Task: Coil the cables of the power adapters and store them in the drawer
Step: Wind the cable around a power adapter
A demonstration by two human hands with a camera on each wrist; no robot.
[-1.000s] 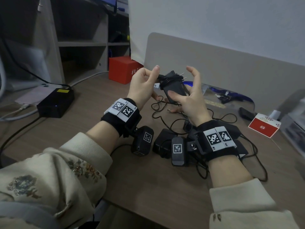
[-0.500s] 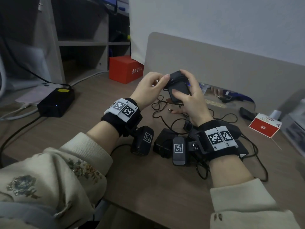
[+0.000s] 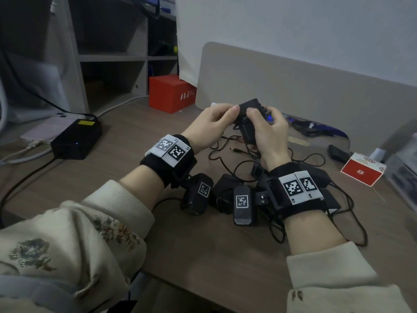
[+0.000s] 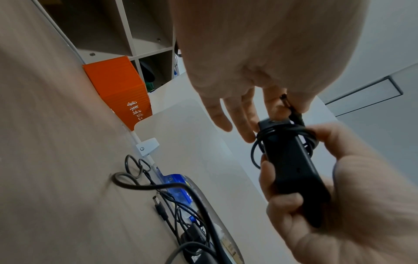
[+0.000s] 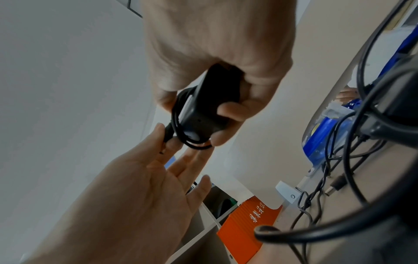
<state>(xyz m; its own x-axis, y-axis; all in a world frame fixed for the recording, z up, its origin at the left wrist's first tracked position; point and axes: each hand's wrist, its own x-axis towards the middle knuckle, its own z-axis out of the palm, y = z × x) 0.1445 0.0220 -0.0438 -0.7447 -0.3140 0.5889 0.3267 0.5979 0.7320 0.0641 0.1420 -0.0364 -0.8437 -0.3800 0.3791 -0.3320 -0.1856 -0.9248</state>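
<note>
I hold a black power adapter (image 3: 247, 123) above the desk, in front of the grey divider. My right hand (image 3: 259, 115) grips its body (image 5: 208, 107), fingers curled round it. Its thin black cable (image 4: 282, 130) is wound in several loops round the adapter's upper end. My left hand (image 3: 234, 109) pinches the cable's barrel plug (image 4: 286, 104) between thumb and forefinger, right against the adapter's top; the other fingers are straight. More black adapters (image 3: 223, 188) lie on the desk under my wrists, with loose cables (image 3: 237, 163) tangled round them. No drawer is in view.
A red box (image 3: 171, 93) stands at the back left beside a shelf unit (image 3: 112, 57). A large black power brick (image 3: 76, 138) sits at the left with cords. A red and white card (image 3: 363, 171) lies at the right. The grey divider (image 3: 293, 86) closes the back.
My right fingers, spread a second ago, have closed round the adapter. My left hand has moved in from the left and now holds the plug end against the adapter's top.
</note>
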